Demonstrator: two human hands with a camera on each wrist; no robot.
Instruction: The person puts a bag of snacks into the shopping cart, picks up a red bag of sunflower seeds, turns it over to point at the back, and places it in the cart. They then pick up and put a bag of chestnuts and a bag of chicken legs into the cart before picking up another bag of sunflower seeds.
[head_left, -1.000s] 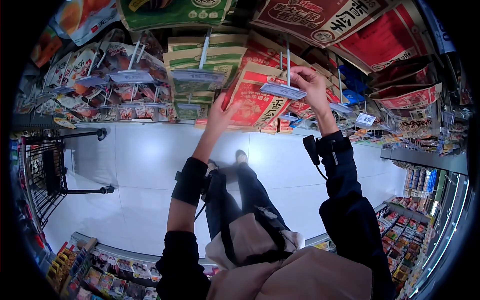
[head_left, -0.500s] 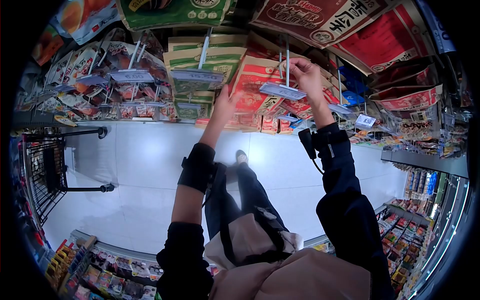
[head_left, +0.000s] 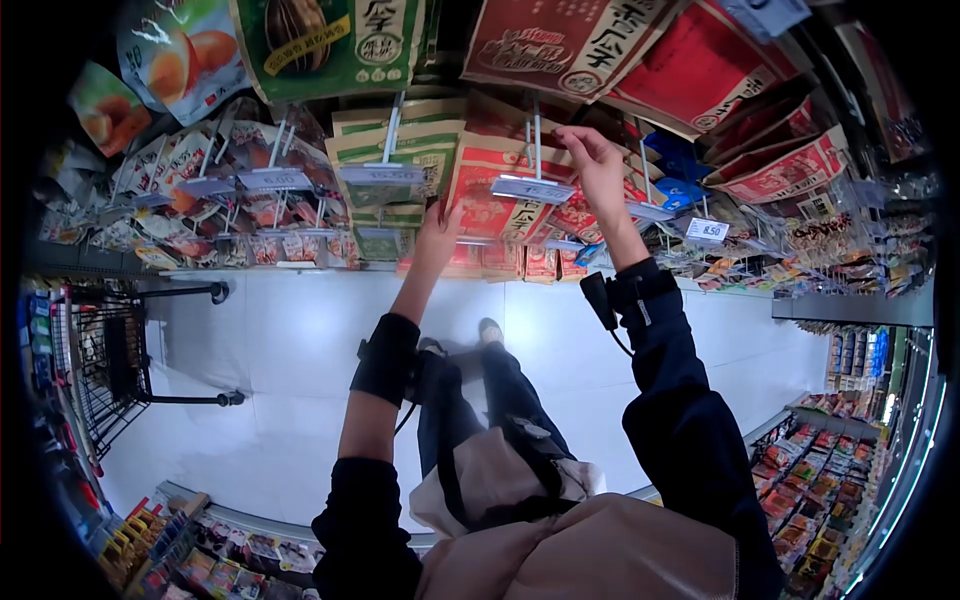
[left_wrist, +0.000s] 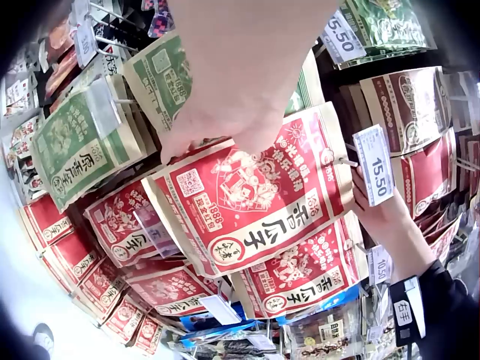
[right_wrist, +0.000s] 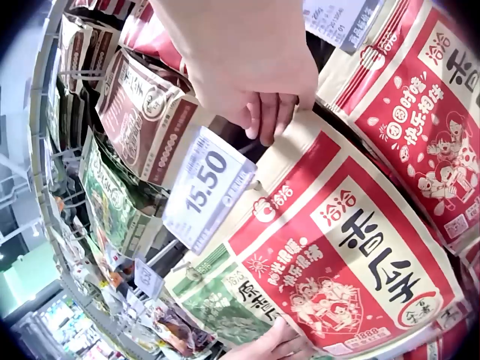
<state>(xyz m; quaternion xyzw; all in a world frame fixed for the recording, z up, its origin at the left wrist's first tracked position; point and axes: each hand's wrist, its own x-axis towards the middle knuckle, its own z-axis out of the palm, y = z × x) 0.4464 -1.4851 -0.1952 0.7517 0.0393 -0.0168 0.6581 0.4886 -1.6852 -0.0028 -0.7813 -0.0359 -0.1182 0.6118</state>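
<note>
A red and kraft-paper bag of sunflower seeds [head_left: 477, 205] hangs among similar bags, behind a 15.50 price tag [right_wrist: 210, 187]. My left hand [head_left: 434, 245] grips it by its left side, thumb on the printed front [left_wrist: 247, 199] and the other fingers mostly hidden behind. My right hand [head_left: 600, 178] is up at the top edge beside the metal hook [head_left: 537, 130]. In the right wrist view, its curled fingers [right_wrist: 270, 116] and thumb pinch the bag's kraft top.
Green seed bags [head_left: 395, 150] hang to the left, with egg-printed packs [head_left: 185, 60] above farther left. Dark red bags [head_left: 560, 45] hang overhead. A black shopping cart [head_left: 110, 350] stands on the white floor at left. Stocked shelves [head_left: 815, 485] line the aisle behind.
The red bag has gone back toward the rack and now hangs straighter behind the price tag. Both hands moved with it, and the head view has shifted slightly.
</note>
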